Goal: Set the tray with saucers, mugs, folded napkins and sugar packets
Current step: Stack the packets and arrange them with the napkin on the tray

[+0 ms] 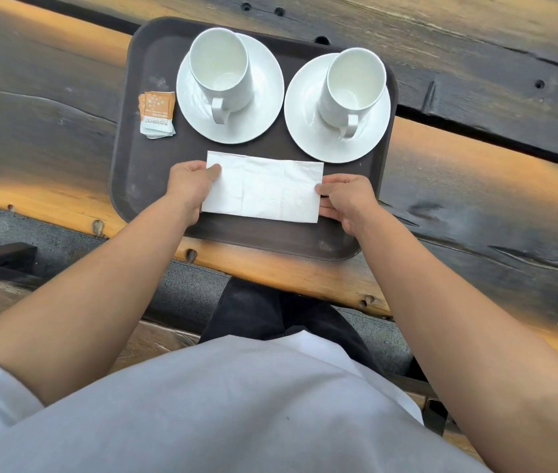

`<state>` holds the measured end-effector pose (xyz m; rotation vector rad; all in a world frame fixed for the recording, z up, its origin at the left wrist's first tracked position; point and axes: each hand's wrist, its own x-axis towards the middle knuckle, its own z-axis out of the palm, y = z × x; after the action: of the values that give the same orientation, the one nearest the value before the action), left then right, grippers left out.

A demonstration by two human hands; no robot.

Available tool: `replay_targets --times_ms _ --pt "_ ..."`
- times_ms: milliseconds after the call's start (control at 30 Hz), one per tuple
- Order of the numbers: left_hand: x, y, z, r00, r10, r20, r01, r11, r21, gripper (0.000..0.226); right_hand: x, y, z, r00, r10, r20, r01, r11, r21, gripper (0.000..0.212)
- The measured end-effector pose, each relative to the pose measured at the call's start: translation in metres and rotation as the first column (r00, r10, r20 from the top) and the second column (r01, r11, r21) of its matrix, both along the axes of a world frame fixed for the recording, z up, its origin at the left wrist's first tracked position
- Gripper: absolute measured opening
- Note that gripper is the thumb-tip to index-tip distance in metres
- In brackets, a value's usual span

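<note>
On the near half of the brown tray (134,192), a left hand (189,186) and a right hand (347,199) pinched opposite ends of a flat white napkin (264,189), thumbs on top, with mugs (219,70) on saucers (260,110) and sugar packets (156,114) at the tray's far side.

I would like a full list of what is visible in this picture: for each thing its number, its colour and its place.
tray: one, dark brown, at the table's near edge
left saucer, right saucer: two, white, side by side on the tray's far half
left mug, right mug: two, white, empty, upright, one on each saucer
sugar packets: small stack, count unclear, orange and white, on the tray left of the left saucer
napkin: one, white, folded, at the tray's near half
table: one, dark and orange wood, under the tray
left hand, right hand: each holds one end of the napkin
</note>
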<state>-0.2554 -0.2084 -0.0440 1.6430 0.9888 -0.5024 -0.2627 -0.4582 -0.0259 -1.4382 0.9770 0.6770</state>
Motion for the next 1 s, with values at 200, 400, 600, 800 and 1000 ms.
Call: replay_targets --times_ms 200,400,600,800,1000 --pt "0.0 0.001 0.007 0.999 -0.04 -0.022 0.041 0.998 0.04 0.017 0.0 -0.003 0.001 1.0 -0.009 -0.019 0.008 0.998 -0.058 0.014" --pt "-0.009 0.016 0.025 0.998 -0.055 -0.043 0.056 0.998 0.016 0.013 -0.012 -0.009 0.009 0.993 0.117 0.018 -0.111 0.971 -0.213 0.016" --pt "-0.022 0.024 0.042 0.991 -0.128 -0.049 0.134 0.978 0.162 0.011 -0.032 -0.006 0.029 0.953 0.302 0.03 -0.274 0.9 -0.338 0.046" --pt "-0.028 0.041 0.054 0.977 -0.215 -0.01 0.21 0.943 0.26 0.009 -0.047 0.018 0.047 0.92 0.379 0.098 -0.307 0.854 -0.42 0.024" --pt "-0.008 0.076 0.06 0.955 -0.297 0.004 0.284 0.918 0.278 0.003 -0.026 0.085 0.056 0.906 0.393 0.155 -0.336 0.893 -0.298 0.02"
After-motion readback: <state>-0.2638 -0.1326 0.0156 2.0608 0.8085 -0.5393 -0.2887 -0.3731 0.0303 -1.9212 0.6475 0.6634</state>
